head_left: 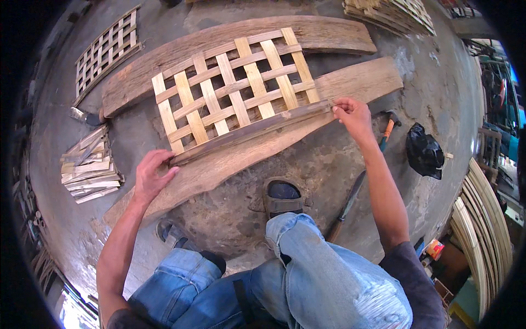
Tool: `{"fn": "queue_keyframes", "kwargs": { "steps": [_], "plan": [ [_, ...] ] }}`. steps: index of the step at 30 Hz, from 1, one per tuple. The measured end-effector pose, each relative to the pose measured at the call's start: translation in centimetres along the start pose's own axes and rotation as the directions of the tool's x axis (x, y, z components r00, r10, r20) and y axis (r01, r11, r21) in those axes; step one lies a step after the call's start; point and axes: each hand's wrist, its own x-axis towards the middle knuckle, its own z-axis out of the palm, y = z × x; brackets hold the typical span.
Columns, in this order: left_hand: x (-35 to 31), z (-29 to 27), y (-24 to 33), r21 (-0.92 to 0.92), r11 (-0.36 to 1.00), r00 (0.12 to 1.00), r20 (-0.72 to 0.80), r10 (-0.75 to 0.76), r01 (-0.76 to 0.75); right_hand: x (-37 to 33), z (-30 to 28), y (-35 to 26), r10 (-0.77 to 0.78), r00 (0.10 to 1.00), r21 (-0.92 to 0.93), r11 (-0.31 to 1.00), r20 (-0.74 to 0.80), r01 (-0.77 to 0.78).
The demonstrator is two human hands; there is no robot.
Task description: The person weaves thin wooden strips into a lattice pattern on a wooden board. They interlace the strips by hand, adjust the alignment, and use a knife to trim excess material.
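A woven lattice of pale bamboo or wood slats [235, 90] rests across two thick timber planks on the floor. Along its near edge runs a long dark brown wooden strip [252, 129]. My left hand [150, 174] grips the strip's left end, with the thumb on the near side and the fingers on the far side. At the other end, my right hand [353, 116] pinches the strip between thumb and fingertips. The near plank [263, 156] lies beneath the strip, and the far plank [339, 35] supports the lattice's back part.
A hammer [390, 125], a long-handled blade [350, 197] and a black plastic bag [424, 152] lie to the right. On the left are a pile of short slats [93, 167], a hatchet-like tool [85, 116] and another lattice panel [108, 52]. More slats [392, 13] are stacked at the back.
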Motion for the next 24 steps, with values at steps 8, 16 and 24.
{"fn": "queue_keyframes", "kwargs": {
  "steps": [8,16,24],
  "plan": [
    [0.5,0.2,0.0,-0.007,1.000,1.000,-0.009,-0.024,0.023,0.3,0.8,-1.0,0.034,0.998,0.067,0.997,-0.045,-0.031],
    [0.4,0.6,-0.7,0.039,0.999,0.999,-0.031,0.037,-0.036,0.5,1.0,-1.3,0.049,0.998,0.164,0.986,-0.042,-0.042],
    [0.4,0.9,-1.1,0.068,0.993,0.994,-0.047,0.100,-0.097,0.6,1.1,-1.5,0.073,0.997,0.180,0.981,-0.037,-0.065]
  ]
}}
